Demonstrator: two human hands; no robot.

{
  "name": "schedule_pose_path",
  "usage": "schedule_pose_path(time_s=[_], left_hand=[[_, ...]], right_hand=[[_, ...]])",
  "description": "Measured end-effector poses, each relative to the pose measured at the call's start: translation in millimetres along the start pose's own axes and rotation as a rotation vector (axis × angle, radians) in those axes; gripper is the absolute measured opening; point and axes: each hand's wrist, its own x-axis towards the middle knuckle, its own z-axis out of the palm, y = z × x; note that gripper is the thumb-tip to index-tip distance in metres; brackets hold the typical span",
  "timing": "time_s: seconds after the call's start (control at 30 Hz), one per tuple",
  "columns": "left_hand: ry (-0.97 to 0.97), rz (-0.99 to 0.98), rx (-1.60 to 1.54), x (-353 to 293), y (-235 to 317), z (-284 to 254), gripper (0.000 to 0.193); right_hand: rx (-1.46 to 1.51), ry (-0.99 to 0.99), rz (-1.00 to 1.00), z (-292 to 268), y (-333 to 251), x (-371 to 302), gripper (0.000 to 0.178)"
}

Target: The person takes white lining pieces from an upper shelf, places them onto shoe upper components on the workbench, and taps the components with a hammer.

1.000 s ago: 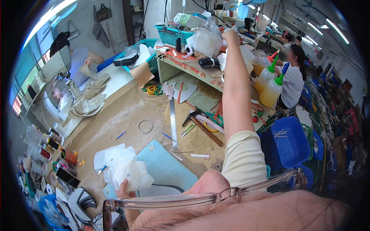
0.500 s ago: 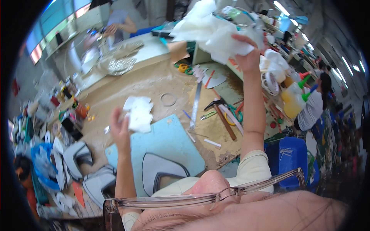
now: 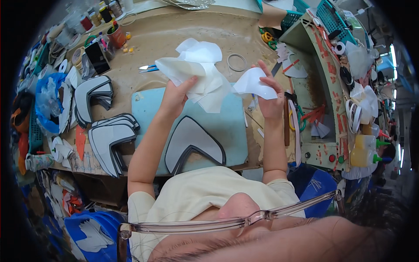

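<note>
My left hand (image 3: 176,97) is closed on several thin white sheets (image 3: 214,85), its thumb on top, over the far part of the light blue mat (image 3: 148,102). The sheets look like paper or thin fabric; I cannot tell which. More white cut pieces (image 3: 198,50) show just beyond, partly covered. My right hand (image 3: 271,94) grips a single curved white piece (image 3: 252,84), its fingers partly behind it. That piece's left edge is beside the sheets; whether they touch I cannot tell. Close to my body, a stack of V-shaped grey panels with dark edges (image 3: 187,135) lies on the mat.
More grey panel stacks (image 3: 107,139) sit left of the mat, near a blue plastic bag (image 3: 48,98) and a phone (image 3: 97,57). Blue-handled snips (image 3: 149,68) and a ring (image 3: 237,62) lie beyond. A shelf unit (image 3: 325,65) and glue bottles (image 3: 364,150) stand right.
My right hand has come down from the far right shelf with white material. My left hand, open before, now holds white sheets. The view has turned toward the mat.
</note>
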Motion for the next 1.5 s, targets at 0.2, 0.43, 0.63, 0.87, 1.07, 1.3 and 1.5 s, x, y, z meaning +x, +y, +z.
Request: schedule_pose_path(time_s=[0.2,0.43,0.63,0.87,1.07,1.3,1.5], left_hand=[[0.361,0.81,1.053,-11,-4,36,0.081],[-0.203,0.429,0.663,-70,-1,62,0.067],[-0.125,0.235,0.244,-79,-2,39,0.032],[0.015,-0.009,-0.282,-70,2,16,0.022],[0.316,0.312,0.053,-39,14,-74,0.029],[0.193,0.443,1.174,-121,5,-21,0.072],[0.102,0.204,1.15,-154,-51,-49,0.045]], right_hand=[[-0.134,-0.039,-0.132,20,-14,-17,0.016],[-0.33,-0.245,-0.242,55,4,-31,0.029],[-0.278,0.031,0.338,91,18,-45,0.042],[-0.021,0.003,0.487,125,35,-59,0.022],[-0.312,0.066,0.612,108,33,-59,0.015],[-0.909,-0.181,0.517,108,34,-86,0.019],[-0.607,-0.286,0.902,105,43,-99,0.022]])
